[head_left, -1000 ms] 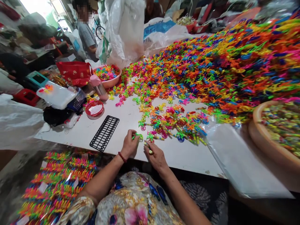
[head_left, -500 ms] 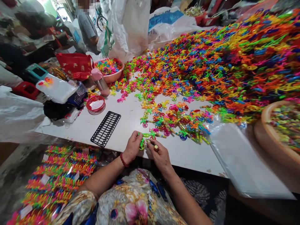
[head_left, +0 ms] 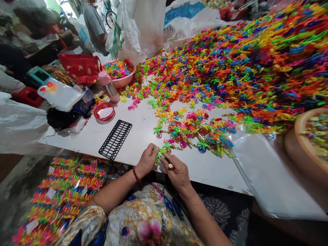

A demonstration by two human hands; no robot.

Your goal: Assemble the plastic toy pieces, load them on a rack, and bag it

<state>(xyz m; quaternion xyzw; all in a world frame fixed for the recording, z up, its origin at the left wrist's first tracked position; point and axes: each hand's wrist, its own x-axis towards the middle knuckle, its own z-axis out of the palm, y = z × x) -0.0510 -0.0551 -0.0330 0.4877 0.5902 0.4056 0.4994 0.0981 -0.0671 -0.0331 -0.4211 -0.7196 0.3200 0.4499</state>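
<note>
My left hand [head_left: 147,160] is closed on a small green plastic toy bicycle [head_left: 156,160], just above the table's front edge. Close beside it, my right hand [head_left: 177,171] is curled around a thin candy-filled tube, whose pale round end [head_left: 170,166] shows between the fingers. The tube's other end is at the green piece; whether it sits inside cannot be made out. Ahead of both hands lies a loose group of coloured toy bicycles [head_left: 197,128], some with yellow striped candy tubes [head_left: 217,152] attached.
A black plastic grid rack [head_left: 115,140] lies left on the white table [head_left: 139,126]. Behind it stand a red basket [head_left: 104,112], a pink-topped flask [head_left: 109,87] and a basin [head_left: 123,82]. A large toy heap [head_left: 243,68] rises right, above clear bags [head_left: 271,174] and a tub [head_left: 299,136].
My hands have come together, bringing the green toy bicycle and the tube close to each other. The whole view has shifted slightly.
</note>
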